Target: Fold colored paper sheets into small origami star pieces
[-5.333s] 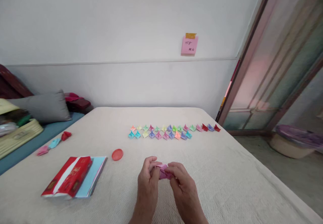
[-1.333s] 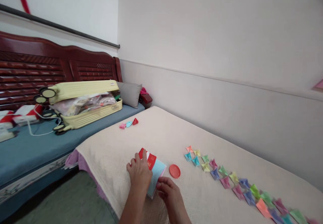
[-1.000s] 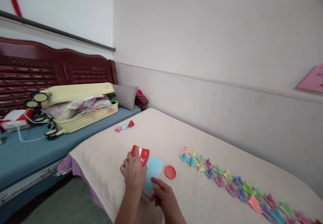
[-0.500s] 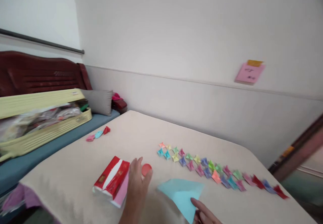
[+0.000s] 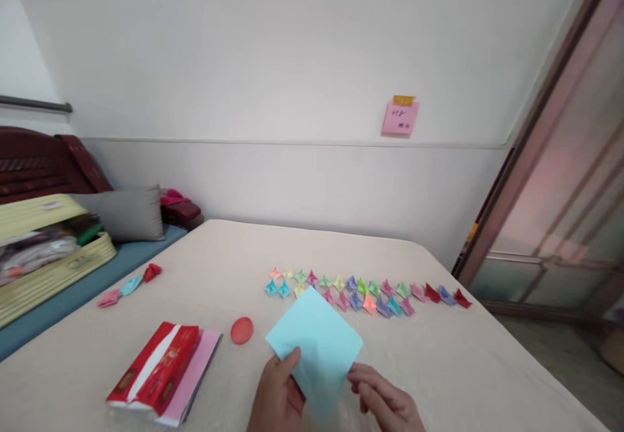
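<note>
Your L hand [image 5: 277,401] & R hand [image 5: 383,390] pinch the lt-blue paper sq [image 5: 314,347] by its lower edges, top corner over the folded paper row [image 5: 370,303], red lid [image 5: 242,330] just left of it, open bed cover [image 5: 453,360] to the R.

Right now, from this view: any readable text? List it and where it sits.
Pink sticky note on the wall: two handwritten lines, too blurred to quote.
Red packet: gold print, too small to read.
Yellow suitcase: front badge, too small to read.
</note>
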Tool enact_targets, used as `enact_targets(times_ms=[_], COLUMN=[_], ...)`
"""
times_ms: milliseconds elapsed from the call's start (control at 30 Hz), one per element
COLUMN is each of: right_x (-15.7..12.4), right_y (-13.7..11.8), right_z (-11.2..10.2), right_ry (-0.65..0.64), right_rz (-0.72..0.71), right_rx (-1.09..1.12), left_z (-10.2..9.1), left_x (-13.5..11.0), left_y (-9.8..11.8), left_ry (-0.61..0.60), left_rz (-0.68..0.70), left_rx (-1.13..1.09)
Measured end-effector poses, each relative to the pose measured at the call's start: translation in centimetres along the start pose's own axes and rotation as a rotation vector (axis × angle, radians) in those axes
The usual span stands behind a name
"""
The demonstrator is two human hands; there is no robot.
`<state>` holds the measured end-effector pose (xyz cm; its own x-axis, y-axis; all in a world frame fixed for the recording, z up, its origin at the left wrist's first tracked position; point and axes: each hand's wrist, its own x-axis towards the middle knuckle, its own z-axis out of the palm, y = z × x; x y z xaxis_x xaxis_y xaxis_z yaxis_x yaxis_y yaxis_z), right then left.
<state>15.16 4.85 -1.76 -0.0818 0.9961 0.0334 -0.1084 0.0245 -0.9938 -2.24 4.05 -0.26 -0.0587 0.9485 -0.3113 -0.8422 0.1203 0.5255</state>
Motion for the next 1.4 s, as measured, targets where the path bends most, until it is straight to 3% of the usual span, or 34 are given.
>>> enact_targets(times_ms=[67,133,333,667,867,933,1133,1400], right_x=[0.0,0.0,-0.8,-0.9,-1.1,-1.2,-1.3,-1.3], right_y=[-0.4,-0.9,-2.5,-2.8,-3.4,-3.4,-2.8,-2.8], right_z=[-1.3,-2.3,-3.3,-3.4,-3.1,-2.9,-2.3,-2.3], right_ry=[0.159,0.221,0.181,0.180,0.157,0.138,-0.087,-0.033], right_rz=[0.022,0.075,0.146,0.119,0.106,0.106,0.219,0.232], right_rx=[0.036,0.085,0.276,0.108,0.269,0.289,0.245,0.273], left_z=[-0.1,-0.1,0.4,0.8,1.6,1.8,2.5,1.4], left_x=[-0.3,-0.7,-1.3,-1.4,-2.2,-2.5,-3.2,-2.6], left_y=[-0.2,-0.5,-0.9,-1.3,-1.0,-1.0,-0.9,-0.2], left_ry=[-0.045,-0.102,-0.181,-0.260,-0.286,-0.287,-0.248,-0.206], left_rz=[-0.037,-0.072,-0.120,-0.137,-0.118,-0.130,-0.122,-0.088], left_rx=[0.016,0.059,0.273,0.405,0.447,0.444,0.470,0.666])
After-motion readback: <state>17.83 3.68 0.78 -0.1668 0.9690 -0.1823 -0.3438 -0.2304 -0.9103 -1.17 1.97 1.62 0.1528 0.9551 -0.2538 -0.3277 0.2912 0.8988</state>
